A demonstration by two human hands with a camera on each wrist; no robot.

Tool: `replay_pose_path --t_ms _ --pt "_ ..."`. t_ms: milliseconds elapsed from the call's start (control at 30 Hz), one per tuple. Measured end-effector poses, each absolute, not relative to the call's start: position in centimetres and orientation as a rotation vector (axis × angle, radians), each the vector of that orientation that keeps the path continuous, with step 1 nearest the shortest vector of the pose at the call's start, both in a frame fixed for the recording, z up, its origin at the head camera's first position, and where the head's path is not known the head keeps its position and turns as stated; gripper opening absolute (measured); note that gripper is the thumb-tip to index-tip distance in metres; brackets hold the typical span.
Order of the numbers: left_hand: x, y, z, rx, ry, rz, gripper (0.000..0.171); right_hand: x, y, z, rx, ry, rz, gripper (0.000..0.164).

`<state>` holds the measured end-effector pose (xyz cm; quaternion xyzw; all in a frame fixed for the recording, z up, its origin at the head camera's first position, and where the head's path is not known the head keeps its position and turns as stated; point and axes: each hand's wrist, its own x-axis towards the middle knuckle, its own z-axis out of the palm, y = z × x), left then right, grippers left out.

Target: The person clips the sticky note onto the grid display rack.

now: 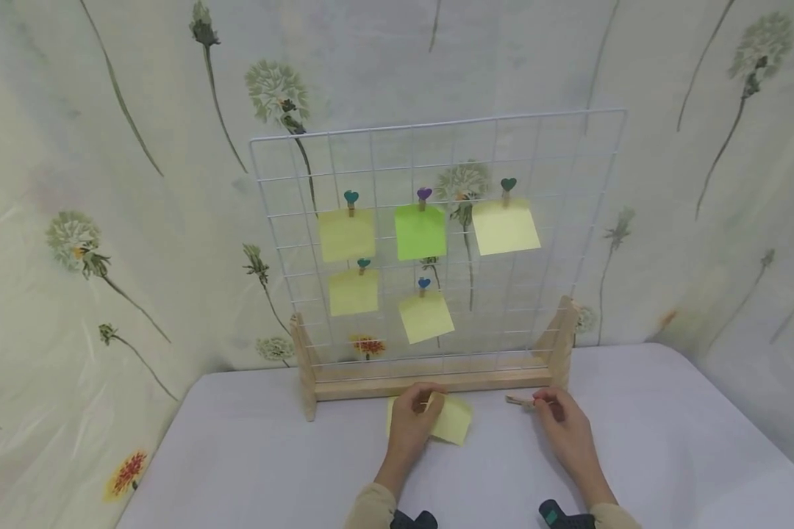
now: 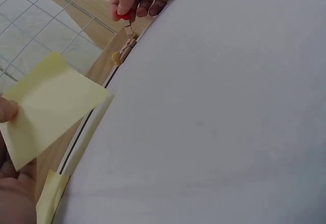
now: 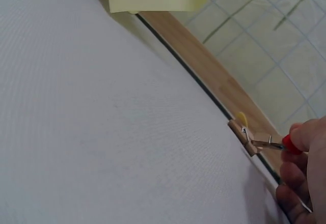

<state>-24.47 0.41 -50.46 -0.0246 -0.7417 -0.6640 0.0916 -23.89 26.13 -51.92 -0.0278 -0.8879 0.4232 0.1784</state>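
Observation:
My left hand (image 1: 412,426) pinches a pale yellow sticky note (image 2: 56,104) by its edge, thumb on the front face, close in front of the rack's wooden base. Under that hand, more yellow paper (image 2: 50,196) lies on the table, partly hidden. Off to the right, my right hand (image 1: 567,433) pinches a small wooden clothespin with a red top (image 3: 290,145) between thumb and fingers. Right beside it, against the base, lies another mini clothespin with a yellow top (image 3: 242,127); the two overlap in the right wrist view.
A white wire grid (image 1: 437,128) stands upright in a wooden base (image 1: 370,387) on the white-covered table (image 1: 251,455). Several notes hang from it by heart-topped pins, one of them a bright green note (image 1: 420,234). Behind rises a dandelion-print cloth (image 1: 145,73).

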Motion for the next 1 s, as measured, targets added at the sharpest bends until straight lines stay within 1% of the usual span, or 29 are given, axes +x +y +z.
replay_pose_path --t_ms 67,300,567,767,900,1000 --pt "-24.8 0.5 -50.9 -0.096 -2.167 -1.991 0.011 -23.8 26.1 -51.9 -0.088 -2.525 1.198 0.019" --pt "-24.8 0.9 -50.7 -0.107 -2.132 -2.025 0.010 -23.8 26.0 -52.0 -0.094 -2.522 1.206 0.018" --pt "-25.1 1.9 -50.6 -0.169 -2.084 -1.987 0.016 -24.1 26.4 -52.1 -0.121 -2.421 1.292 0.020" --pt "-25.4 2.2 -50.1 -0.102 -2.137 -1.971 0.013 -24.2 26.5 -52.0 -0.137 -2.333 1.413 0.022" --pt "-25.6 2.2 -49.4 -0.067 -2.143 -1.986 0.014 -24.3 26.6 -51.7 -0.167 -2.307 1.485 0.020" --pt "-25.8 2.4 -48.9 -0.083 -2.106 -1.996 0.016 -24.4 26.6 -51.5 -0.160 -2.316 1.498 0.021"
